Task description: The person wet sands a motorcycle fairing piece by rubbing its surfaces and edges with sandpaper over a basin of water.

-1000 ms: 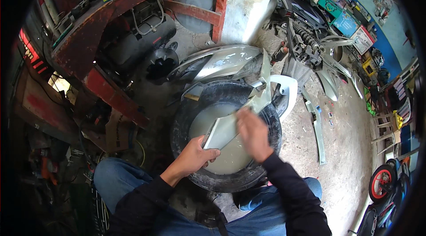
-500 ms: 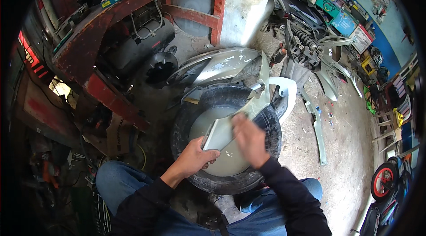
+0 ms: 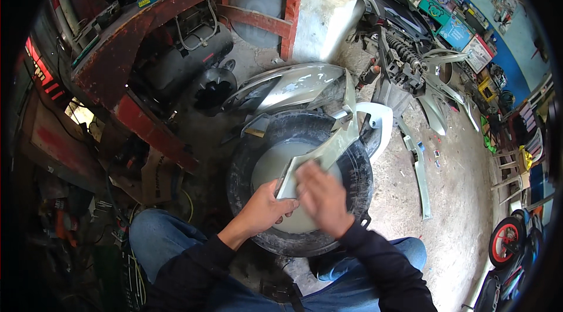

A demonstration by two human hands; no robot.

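Note:
My left hand (image 3: pixel 262 209) grips the near end of a long, pale grey-green motorcycle body panel (image 3: pixel 333 146), thumb on its face and fingers curled round its edge. The panel slants away to the right over a round black tub (image 3: pixel 359 186), its far part rising past the tub's far rim. Cloudy, whitish water (image 3: pixel 274 162) fills the tub's lower part. My right hand (image 3: pixel 324 199) lies over the panel's near part, close to my left fingers. Motion smears its fingers, and anything under the palm is hidden.
Beyond the tub lies a silver fairing (image 3: pixel 299 86), beside a white curved part (image 3: pixel 384 130). A narrow pale trim strip (image 3: pixel 421 180) rests on the floor at right. A partly stripped motorcycle (image 3: pixel 404 57) stands farther back. A red-framed bench (image 3: pixel 155 121) is at left.
My right hand has slid down the panel, nearer to me and slightly left, toward my left hand. My left hand has shifted slightly right and keeps its grip on the panel.

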